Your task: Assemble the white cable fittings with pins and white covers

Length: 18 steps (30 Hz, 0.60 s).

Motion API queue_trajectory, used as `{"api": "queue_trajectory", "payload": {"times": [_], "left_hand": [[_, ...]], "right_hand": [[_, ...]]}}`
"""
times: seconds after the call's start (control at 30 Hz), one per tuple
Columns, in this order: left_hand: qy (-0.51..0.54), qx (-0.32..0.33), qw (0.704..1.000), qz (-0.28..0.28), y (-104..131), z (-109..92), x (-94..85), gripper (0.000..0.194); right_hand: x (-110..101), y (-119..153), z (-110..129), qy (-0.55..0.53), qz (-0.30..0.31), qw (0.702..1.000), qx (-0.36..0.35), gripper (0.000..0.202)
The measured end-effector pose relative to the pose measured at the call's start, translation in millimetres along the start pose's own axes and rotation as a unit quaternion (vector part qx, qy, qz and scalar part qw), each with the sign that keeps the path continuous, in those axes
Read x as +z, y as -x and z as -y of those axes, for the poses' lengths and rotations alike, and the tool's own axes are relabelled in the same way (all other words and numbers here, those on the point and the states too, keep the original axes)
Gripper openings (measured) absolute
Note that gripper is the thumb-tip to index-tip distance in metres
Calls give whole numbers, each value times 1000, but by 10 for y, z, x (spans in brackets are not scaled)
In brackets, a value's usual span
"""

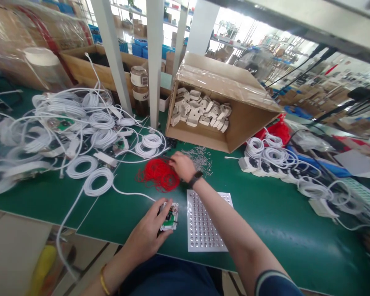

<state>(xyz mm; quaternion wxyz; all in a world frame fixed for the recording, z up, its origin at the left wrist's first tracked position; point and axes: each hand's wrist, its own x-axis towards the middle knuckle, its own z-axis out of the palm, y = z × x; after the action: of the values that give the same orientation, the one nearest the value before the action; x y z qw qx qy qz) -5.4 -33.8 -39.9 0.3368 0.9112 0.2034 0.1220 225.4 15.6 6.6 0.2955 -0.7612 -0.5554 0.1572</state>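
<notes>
Left hand (150, 228), grip clamped on the circuit-board unit (170, 222) at the near side of the tabletop (126, 216), best kept steady; red strand heap (160, 174) beyond; right hand (184, 166) at its edge, closure unclear, likely best worked lightly against tangling.

You have one white-framed green circuit board (171, 223) in your left hand (148, 230), one silver-dotted white sheet (200, 225), one heap of thin red loops (157, 173), one black wristband (195, 178) and one yellow bangle (103, 280).
</notes>
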Motion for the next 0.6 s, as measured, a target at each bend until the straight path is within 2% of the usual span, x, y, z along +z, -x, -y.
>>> {"api": "queue_trajectory", "payload": {"times": [0.1, 0.2, 0.33, 0.4, 0.5, 0.57, 0.6], "left_hand": [[-9, -1, 1000, -14, -1, 4, 11, 74], [-13, -7, 999, -39, -4, 11, 22, 79], [-15, -9, 998, -54, -29, 38, 28, 66], [-17, -3, 998, -64, -48, 62, 34, 62], [-28, 6, 997, -78, -67, 102, 54, 61], [-26, -8, 997, -77, -73, 117, 68, 60], [-18, -19, 997, -74, -75, 117, 72, 59]], "right_hand": [[-194, -6, 65, -26, -14, 1000, 10, 9], [-538, 39, 135, -94, -15, 995, 24, 12], [-981, 219, 221, -207, -27, 978, 30, 11], [-1155, 381, 217, -236, -14, 970, 59, 11], [-1338, 727, 62, -327, 18, 932, 156, 18], [-1394, 1027, -166, -377, -8, 899, 224, 24], [-1402, 1198, -315, -369, -44, 892, 257, 26]]}}
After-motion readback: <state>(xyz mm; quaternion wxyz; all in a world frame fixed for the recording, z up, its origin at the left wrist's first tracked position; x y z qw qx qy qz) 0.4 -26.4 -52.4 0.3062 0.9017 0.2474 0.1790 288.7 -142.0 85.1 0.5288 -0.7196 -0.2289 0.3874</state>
